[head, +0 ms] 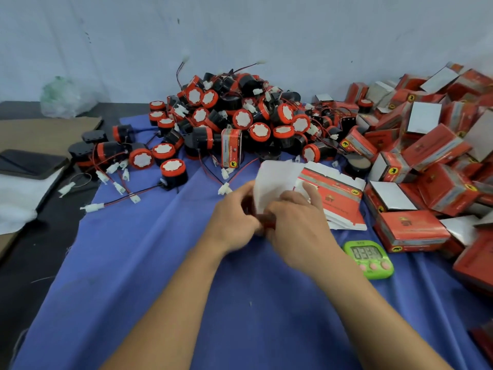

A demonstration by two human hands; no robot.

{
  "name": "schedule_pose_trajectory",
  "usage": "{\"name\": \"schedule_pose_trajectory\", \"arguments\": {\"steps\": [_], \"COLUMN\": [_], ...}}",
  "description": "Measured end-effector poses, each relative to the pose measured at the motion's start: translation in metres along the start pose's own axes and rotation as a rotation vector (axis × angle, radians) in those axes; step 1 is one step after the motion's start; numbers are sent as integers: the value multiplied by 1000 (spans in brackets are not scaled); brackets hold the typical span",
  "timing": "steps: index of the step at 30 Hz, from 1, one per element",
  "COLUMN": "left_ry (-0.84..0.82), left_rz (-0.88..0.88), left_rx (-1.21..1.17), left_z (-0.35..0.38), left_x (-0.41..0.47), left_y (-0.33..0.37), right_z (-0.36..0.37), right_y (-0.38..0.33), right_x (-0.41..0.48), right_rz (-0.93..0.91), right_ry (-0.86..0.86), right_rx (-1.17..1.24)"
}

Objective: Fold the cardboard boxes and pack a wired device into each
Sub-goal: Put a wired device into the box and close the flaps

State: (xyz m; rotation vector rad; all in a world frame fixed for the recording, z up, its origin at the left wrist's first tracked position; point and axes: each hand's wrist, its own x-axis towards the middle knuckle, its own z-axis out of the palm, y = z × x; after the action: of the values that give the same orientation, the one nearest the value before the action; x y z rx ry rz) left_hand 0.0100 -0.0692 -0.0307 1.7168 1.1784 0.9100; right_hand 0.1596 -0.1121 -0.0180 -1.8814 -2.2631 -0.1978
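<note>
The green timer (369, 259), near the cloth's (133, 263) right edge, shows 03:3 and a blurred last digit. The red boxes (416, 231) bear a yellow round badge with a black animal; their lettering is too blurred to read.

Pale wall (240, 28), dark worktop (40, 263)
A creased blue cloth (128, 263) covers the worktop's middle, reaching the marked wall.

On cloth (133, 263): heap of wired devices (240, 118) rear centre; pile of folded boxes (426, 145) right; stack of flat boxes (341, 198) between; timer (369, 259) before stack; held box (269, 188) front centre.
</note>
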Motion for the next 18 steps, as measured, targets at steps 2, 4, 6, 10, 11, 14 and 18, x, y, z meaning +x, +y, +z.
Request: {"name": "schedule_pose_trajectory", "arguments": {"steps": [2, 4, 6, 10, 11, 14, 18], "left_ry": [36, 117, 218, 277, 272, 266, 244], "left_rz": [-43, -65, -117, -162, -161, -164, -169], "left_rx": [131, 146, 161, 208, 204, 182, 163], "left_z": [2, 1, -5, -11, -11, -12, -13], "left_x": [-1, 0, 4, 10, 10, 11, 12], "left_y": [-3, -5, -7, -14, -14, -14, -16], "right_z": [-12, -33, -50, -46, -37, -7, 37], "right_y": [3, 10, 22, 47, 51, 53, 48], "right_x": [10, 20, 38, 97, 112, 143, 154], "right_rz": [-56, 12, 179, 315, 284, 140, 137], "right_ry": [-126, -108, 76, 59, -30, -226, -197], "right_rx": [-45, 273, 720, 584, 471, 247, 160]}}
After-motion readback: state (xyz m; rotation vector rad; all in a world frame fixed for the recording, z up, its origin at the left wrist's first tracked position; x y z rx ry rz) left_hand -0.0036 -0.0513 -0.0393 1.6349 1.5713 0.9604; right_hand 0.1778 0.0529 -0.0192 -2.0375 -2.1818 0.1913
